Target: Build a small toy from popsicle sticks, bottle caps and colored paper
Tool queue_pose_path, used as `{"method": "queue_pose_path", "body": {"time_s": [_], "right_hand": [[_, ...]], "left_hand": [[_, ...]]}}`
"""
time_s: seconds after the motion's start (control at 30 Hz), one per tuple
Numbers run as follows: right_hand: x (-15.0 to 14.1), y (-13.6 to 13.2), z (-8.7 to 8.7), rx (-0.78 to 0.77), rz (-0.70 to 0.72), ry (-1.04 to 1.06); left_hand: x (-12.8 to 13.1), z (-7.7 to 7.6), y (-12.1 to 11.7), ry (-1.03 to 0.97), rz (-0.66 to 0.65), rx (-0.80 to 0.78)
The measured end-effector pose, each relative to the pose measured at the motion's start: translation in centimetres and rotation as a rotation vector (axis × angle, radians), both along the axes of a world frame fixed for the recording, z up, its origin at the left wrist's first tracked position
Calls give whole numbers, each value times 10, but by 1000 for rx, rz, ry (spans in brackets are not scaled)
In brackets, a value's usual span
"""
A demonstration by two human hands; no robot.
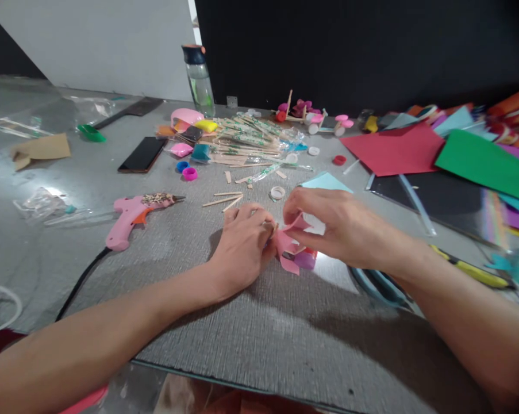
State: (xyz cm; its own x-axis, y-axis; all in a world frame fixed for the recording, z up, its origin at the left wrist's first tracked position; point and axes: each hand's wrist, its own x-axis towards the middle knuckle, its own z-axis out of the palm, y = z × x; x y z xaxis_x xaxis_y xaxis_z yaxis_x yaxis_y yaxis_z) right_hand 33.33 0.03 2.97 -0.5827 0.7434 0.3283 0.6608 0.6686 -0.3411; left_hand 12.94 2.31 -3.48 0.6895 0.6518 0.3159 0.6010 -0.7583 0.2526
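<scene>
Before a bottle (196, 70) of liquid (202, 92), right fingers (297, 201) pinch pink sheet (285, 242), left fingers (256, 217) curled, hold unclear.

Bare forearms (134, 319) angled inward, left grip (245, 247) curled, right grip (339, 224) arched, pinching.

A grey, finely streaked table (259, 339) spread before me with craft supplies.
At centre left lie my pink glue gun (123, 225) and, above it, a dark phone (142, 154); a water bottle (200, 86) stands upper left of centre; a heap of wooden sticks (246, 135) fills upper centre; a blue-handled tool (377, 288) lies lower right of centre.
</scene>
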Motion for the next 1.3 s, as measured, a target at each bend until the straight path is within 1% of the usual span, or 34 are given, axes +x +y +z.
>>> {"method": "queue_pose_path", "body": {"time_s": [0.1,0.23,0.37,0.43,0.5,0.57,0.7,0.73,0.8,0.83,0.87,0.9,0.97,1.0,1.03,1.1,1.17,1.2,1.23,1.3], "right_hand": [[-3,0,-3,122,22,-92],[-2,4,-8,254,65,-143],[2,9,-10,409,169,-111],[4,10,-10,420,221,-75],[6,10,-8,369,258,-14],[7,9,-6,284,279,71],[6,6,-5,149,287,177],[6,6,-5,125,258,190],[7,8,-7,41,134,223],[10,9,-8,-40,68,264],[13,11,-9,-154,26,325],[17,14,-11,-296,17,406],[24,19,-14,-549,49,604],[27,22,-16,-623,53,669],[29,24,-18,-654,41,687],[28,26,-22,-636,11,589],[21,25,-26,-578,45,422],[17,24,-28,-534,75,370],[13,23,-30,-483,103,349],[7,22,-33,-392,140,369]], "left_hand": [[0,0,0,26,12,6],[0,0,0,24,12,8],[0,-2,1,2,4,38],[0,-3,2,-4,-2,34],[-1,-4,2,-7,-9,33],[-1,-4,2,-8,-15,31],[0,-4,2,1,-12,11],[0,-4,2,-4,-11,7],[0,-4,2,-23,-11,1],[1,-4,2,-27,-13,-6],[1,-3,1,-30,-12,-16],[1,-2,1,-32,-7,-30],[1,0,0,-22,2,-58],[2,1,0,-16,8,-63],[2,2,0,-11,14,-59],[3,3,0,2,15,-43],[3,2,0,-5,22,-30],[3,2,1,-12,24,-29],[3,2,1,-19,23,-31],[3,2,1,-39,24,-41]]}}
